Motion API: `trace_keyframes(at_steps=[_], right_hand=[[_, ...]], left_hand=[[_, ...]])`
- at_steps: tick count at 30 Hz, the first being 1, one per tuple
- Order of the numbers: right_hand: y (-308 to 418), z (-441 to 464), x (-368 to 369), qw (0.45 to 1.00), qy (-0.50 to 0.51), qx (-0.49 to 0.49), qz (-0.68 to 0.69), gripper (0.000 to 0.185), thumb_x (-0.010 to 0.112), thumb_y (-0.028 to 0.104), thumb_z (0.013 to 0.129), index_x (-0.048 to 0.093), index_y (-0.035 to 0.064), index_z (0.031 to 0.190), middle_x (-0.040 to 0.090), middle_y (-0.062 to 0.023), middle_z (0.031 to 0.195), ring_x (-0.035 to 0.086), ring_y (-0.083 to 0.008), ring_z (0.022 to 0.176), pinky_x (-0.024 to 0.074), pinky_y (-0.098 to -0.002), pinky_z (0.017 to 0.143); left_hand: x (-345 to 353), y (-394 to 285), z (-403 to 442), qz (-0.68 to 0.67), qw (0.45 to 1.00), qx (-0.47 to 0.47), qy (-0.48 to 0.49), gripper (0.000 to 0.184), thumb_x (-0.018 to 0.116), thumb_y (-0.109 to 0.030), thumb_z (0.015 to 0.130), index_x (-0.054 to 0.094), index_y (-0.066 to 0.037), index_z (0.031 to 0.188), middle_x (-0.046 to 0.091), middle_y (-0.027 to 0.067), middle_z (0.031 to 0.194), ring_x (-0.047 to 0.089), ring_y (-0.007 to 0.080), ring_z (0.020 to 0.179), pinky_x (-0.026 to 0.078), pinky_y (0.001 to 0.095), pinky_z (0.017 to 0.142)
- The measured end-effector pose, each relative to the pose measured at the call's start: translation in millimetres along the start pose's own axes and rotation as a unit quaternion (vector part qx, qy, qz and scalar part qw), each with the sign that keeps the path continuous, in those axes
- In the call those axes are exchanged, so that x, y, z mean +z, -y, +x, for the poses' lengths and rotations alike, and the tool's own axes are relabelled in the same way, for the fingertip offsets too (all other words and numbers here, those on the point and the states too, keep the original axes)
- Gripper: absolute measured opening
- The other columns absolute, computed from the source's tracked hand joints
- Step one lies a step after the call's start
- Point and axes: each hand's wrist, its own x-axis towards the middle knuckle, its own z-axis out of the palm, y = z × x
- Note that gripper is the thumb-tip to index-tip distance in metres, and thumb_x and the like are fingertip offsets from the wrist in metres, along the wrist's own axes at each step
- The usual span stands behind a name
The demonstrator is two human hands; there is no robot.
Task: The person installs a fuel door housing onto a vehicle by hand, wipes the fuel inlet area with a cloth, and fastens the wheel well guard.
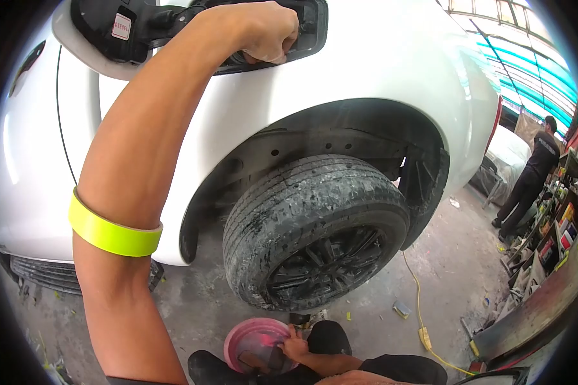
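My left hand (270, 32) reaches up into the dark fuel filler recess (313, 25) of a white car (392, 58). Its fingers are curled, and whatever they hold or press on is hidden. The fuel flap (103, 38) stands open on the left, with a "DIESEL" label (122, 27) on its inner side. Low down between my knees is a pink basin (232, 340) with water and something dark in it. My right hand (294, 346) grips the basin's right rim.
Below the wheel arch is a dusty tire (315, 192) with a black rim. A yellow cord (420, 308) runs over the floor on the right. Shelves of cluttered items (552, 237) line the right side. A person in dark clothes (541, 160) stands there beside a covered car (508, 151).
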Motion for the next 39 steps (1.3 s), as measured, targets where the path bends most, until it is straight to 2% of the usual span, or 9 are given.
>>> trace_keyframes(at_steps=[5,8,10,15,19,21,30,34,39], right_hand=[[0.3,-1.1,-0.3,1.0,-0.018,-0.006,-0.012,0.042,0.066,0.044,0.087,0.068,0.0181,0.12,0.025,-0.0167,0.152,0.046,-0.0447,0.123,0.0519,-0.0498,0.091],[2.4,-2.3,-0.6,0.999,-0.025,-0.007,-0.021,0.04,0.065,0.044,0.087,0.069,0.0173,0.116,0.026,-0.0166,0.152,0.048,-0.044,0.121,0.0526,-0.0496,0.089],[3.2,-1.8,-1.2,0.999,-0.028,-0.002,-0.023,0.038,0.065,0.044,0.087,0.07,0.0166,0.113,0.026,-0.0165,0.152,0.048,-0.0436,0.12,0.0531,-0.0495,0.088],[-1.5,-0.9,0.1,0.999,-0.028,-0.013,-0.015,0.041,0.064,0.046,0.087,0.072,0.0114,0.107,0.029,-0.0173,0.149,0.05,-0.0416,0.117,0.0546,-0.0492,0.084],[0.1,-0.3,6.0,0.999,-0.045,-0.015,-0.005,0.042,0.063,0.047,0.088,0.072,0.0101,0.107,0.03,-0.0182,0.149,0.05,-0.0415,0.117,0.0544,-0.0497,0.084],[1.5,1.8,3.3,1.0,-0.007,-0.002,-0.027,0.032,0.063,0.045,0.089,0.076,0.0193,0.104,0.029,-0.0167,0.152,0.046,-0.0426,0.123,0.054,-0.0485,0.088],[-1.2,-2.0,6.5,0.997,-0.069,-0.025,-0.007,0.043,0.061,0.046,0.09,0.074,0.0063,0.099,0.031,-0.0189,0.148,0.053,-0.0433,0.114,0.055,-0.05,0.083],[-1.4,0.1,4.1,0.998,-0.058,-0.017,-0.026,0.043,0.061,0.046,0.09,0.074,0.0057,0.098,0.032,-0.0196,0.147,0.053,-0.0432,0.112,0.0556,-0.0491,0.081],[-3.4,1.7,10.0,1.0,-0.023,-0.005,-0.005,0.039,0.062,0.044,0.088,0.073,0.0131,0.109,0.029,-0.0187,0.151,0.043,-0.0442,0.125,0.0529,-0.0526,0.088]], left_hand=[[-2.1,-3.6,-2.3,0.019,0.999,-0.016,0.032,0.024,0.063,-0.012,0.08,0.072,-0.003,0.101,0.071,0.0178,0.102,0.068,0.03,0.093,0.052,0.0406,0.079],[14.5,15.2,-5.6,-0.044,0.998,0.011,-0.047,0.022,0.064,-0.011,0.081,0.072,-0.002,0.098,0.071,0.0185,0.098,0.068,0.0306,0.09,0.053,0.0404,0.079],[37.7,38.5,20.9,-0.048,0.984,0.056,-0.163,0.023,0.075,-0.011,0.077,0.074,0.002,0.096,0.073,0.0193,0.091,0.071,0.0305,0.085,0.055,0.0373,0.08],[35.1,25.3,14.1,-0.044,0.987,0.057,-0.142,0.02,0.074,-0.01,0.079,0.074,0.001,0.096,0.072,0.0194,0.089,0.07,0.0322,0.082,0.055,0.0368,0.078],[57.6,26.2,14.4,0.065,0.967,0.079,-0.233,0.013,0.071,-0.011,0.082,0.073,0.001,0.087,0.069,0.0206,0.083,0.068,0.038,0.078,0.055,0.0415,0.074],[66.1,29.5,13.6,0.105,0.938,0.116,-0.309,0.016,0.068,-0.014,0.084,0.07,0.001,0.077,0.065,0.022,0.075,0.065,0.0409,0.074,0.054,0.0443,0.07],[67.7,21.7,19.5,0.083,0.944,0.062,-0.313,0.016,0.069,-0.016,0.084,0.074,-0.001,0.087,0.068,0.0216,0.079,0.066,0.0392,0.076,0.054,0.0439,0.075],[60.8,21.3,11.8,0.03,0.953,0.044,-0.297,0.015,0.069,-0.015,0.084,0.074,-0.001,0.087,0.069,0.021,0.081,0.067,0.0387,0.078,0.054,0.0429,0.077],[57.4,26.3,12.2,0.026,0.967,0.057,-0.245,0.013,0.07,-0.01,0.08,0.074,0.0,0.087,0.069,0.0209,0.084,0.067,0.0379,0.082,0.054,0.0428,0.077]])
